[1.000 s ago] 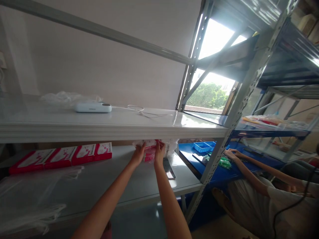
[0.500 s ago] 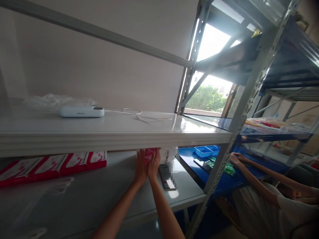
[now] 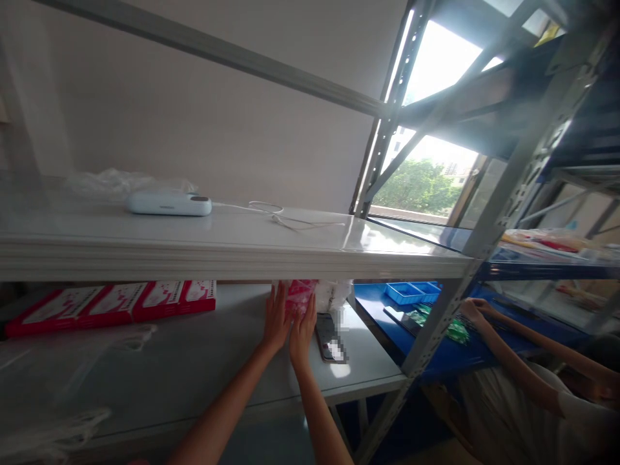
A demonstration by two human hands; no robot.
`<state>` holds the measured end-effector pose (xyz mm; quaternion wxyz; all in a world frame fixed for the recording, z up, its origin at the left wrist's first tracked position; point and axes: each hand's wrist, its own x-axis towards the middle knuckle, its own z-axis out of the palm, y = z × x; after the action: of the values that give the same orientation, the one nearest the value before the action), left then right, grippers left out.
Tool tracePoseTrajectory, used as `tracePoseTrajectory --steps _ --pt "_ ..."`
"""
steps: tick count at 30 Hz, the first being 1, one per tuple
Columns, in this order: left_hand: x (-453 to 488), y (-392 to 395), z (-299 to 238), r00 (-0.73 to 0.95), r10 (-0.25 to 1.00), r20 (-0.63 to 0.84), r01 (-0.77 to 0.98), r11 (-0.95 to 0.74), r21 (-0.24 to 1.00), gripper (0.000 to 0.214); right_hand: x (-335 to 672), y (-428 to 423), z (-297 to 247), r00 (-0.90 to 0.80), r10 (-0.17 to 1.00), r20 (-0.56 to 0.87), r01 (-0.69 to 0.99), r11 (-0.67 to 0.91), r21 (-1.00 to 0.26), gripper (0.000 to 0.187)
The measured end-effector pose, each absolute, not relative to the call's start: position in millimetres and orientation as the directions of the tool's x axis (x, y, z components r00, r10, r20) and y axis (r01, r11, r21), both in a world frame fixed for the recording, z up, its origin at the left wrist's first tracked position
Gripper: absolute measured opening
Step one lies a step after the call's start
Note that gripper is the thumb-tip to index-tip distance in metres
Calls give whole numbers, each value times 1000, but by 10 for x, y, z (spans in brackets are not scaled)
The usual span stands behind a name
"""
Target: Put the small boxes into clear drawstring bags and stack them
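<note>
Under the upper shelf, a pink pack in clear plastic (image 3: 299, 296) stands at the back of the lower shelf, its top cut off by the upper shelf's edge. My left hand (image 3: 277, 323) lies along its left side with long, straight fingers. Against its right front is my right hand (image 3: 303, 326), fingers also stretched upward. The pack is held between the two hands. Just right of my right hand, a phone (image 3: 329, 337) lies on the shelf, partly blurred out. Clear plastic-wrapped items (image 3: 334, 295) stand behind the phone.
Red-and-white boxes (image 3: 145, 302) line the lower shelf's left, near clear plastic bags (image 3: 48, 368). Above, the upper shelf (image 3: 242, 248) carries a pale blue device (image 3: 169, 203) with a white cable. Beyond the metal post (image 3: 443, 320), another person's hands (image 3: 475, 311) work at a blue table.
The view has shifted, so the shelf contents sit a little higher and further right. My hands have parted slightly, and more of the pink pack shows between them.
</note>
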<state>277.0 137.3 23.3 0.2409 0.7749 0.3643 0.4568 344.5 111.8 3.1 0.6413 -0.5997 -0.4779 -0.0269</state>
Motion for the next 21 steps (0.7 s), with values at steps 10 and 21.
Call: tracePoseTrajectory --steps 10,21 --pt "902 384 -269 130 731 669 709 -541 453 42 3166 491 -641 -57 954 294 887 184 -424 48" --pt "-1545 -696 -556 -80 707 702 942 -178 286 37 3145 537 -702 -35 938 346 962 126 -244 50"
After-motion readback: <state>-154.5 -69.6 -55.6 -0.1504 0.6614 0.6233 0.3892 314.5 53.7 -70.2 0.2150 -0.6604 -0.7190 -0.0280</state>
